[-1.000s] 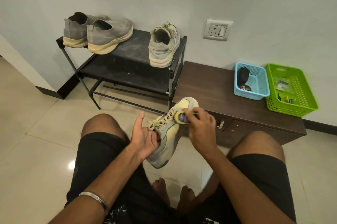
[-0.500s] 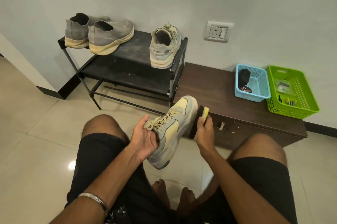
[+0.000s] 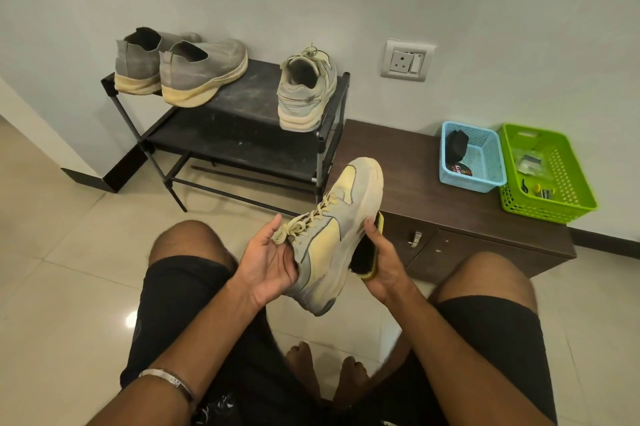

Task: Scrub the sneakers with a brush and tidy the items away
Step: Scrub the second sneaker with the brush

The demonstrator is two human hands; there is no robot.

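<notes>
Above the seated person's knees: one yellow-grey sneaker (image 3: 334,235), toe up toward the cabinet (image 3: 415,183), its heel end cupped in the left hand (image 3: 268,264) with fingers curled behind, apparently to steady it against one brush (image 3: 367,252) that the right hand (image 3: 382,264) grips, bristles on the sidewall. On the black rack (image 3: 242,114): three more sneakers, comprising its mate (image 3: 306,89) and one grey pair (image 3: 180,69); on the cabinet: two baskets, blue (image 3: 472,157) and green (image 3: 547,172), likely for tidying away.

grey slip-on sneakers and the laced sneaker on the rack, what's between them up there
Nothing: in the head view the black metal rack's dusty top shelf is bare between the grey slip-on sneakers and the beige laced sneaker.
</notes>
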